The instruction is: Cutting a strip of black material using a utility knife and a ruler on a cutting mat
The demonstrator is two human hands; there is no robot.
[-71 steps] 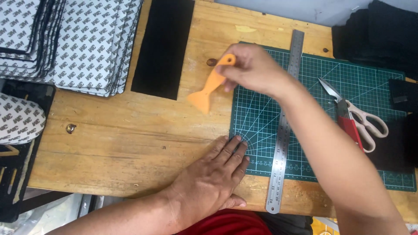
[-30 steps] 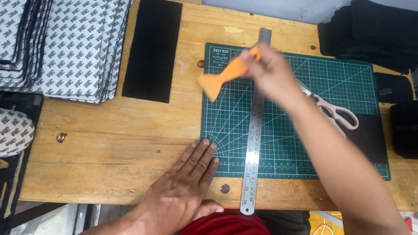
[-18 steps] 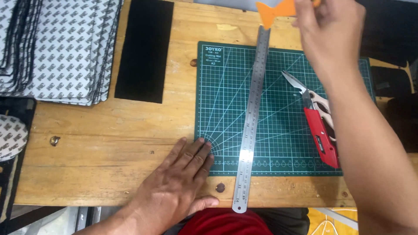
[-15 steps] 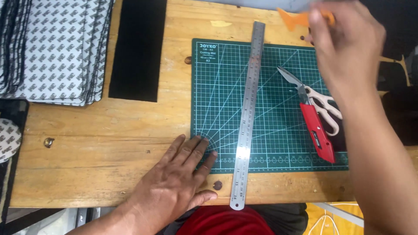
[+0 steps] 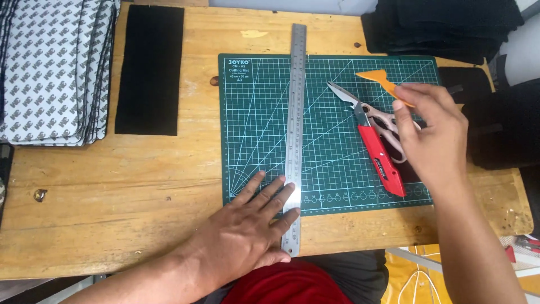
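Fingers of the right hand [image 5: 433,135] grip an orange plastic scraper [image 5: 382,83] above the green cutting mat [image 5: 332,180]; the left hand [image 5: 247,231] lies flat, released, touching the long steel ruler [image 5: 295,112] on the wooden counter [image 5: 112,186].

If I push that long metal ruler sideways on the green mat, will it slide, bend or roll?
The ruler looks like a flat, thin steel strip, so it will probably slide rather than roll. It seems stiff lying flat but may flex if lifted by one end. The left hand rests at its lower end on the mat, so it would likely pivot there.
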